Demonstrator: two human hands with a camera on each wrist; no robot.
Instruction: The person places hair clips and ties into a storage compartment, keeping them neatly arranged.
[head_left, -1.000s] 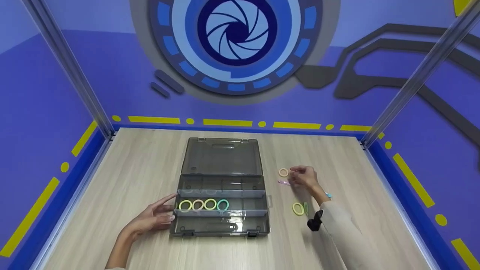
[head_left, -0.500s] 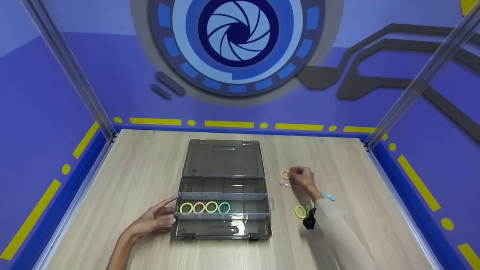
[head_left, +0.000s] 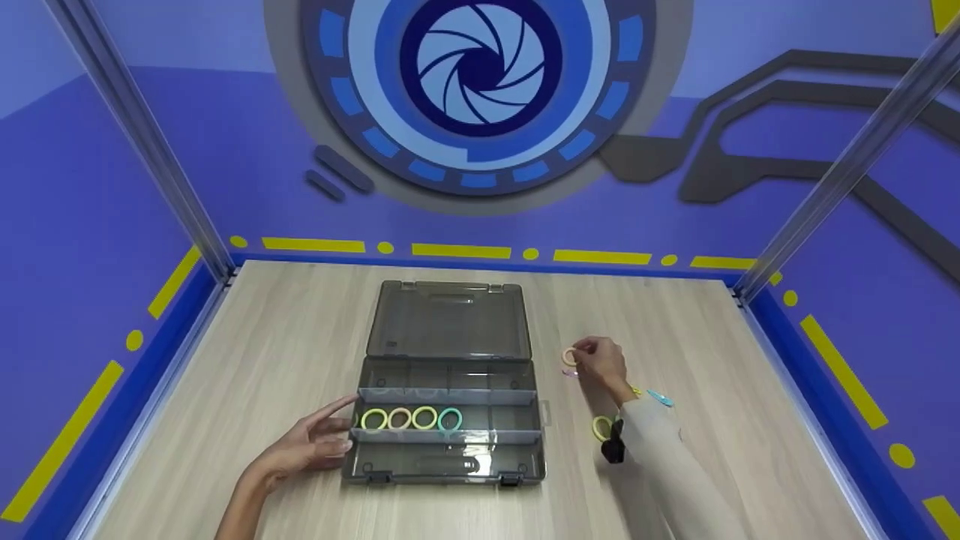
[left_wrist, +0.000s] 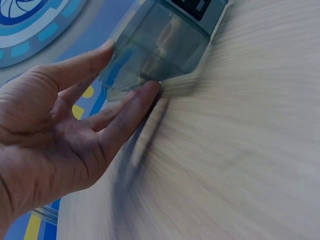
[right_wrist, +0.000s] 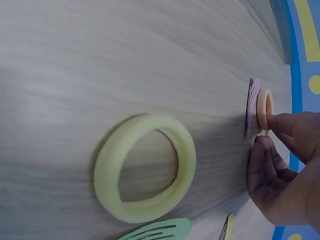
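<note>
Has now drawn the peach ring (right_wrist: 261, 107), pinched in the right hand (head_left: 602, 364), slightly nearer the purple clip (right_wrist: 252, 107) than half a second ago. Keeps the left hand (head_left: 304, 444) as before, fingers extended and apart, touching the left side of the box (head_left: 495, 454). Holds the ring at the right thumb and fingertips, right of the box and well apart from the left hand; cannot tell if clear of the desk (head_left: 300, 337). Looks pale orange, smooth, rounded, with an open middle.
</note>
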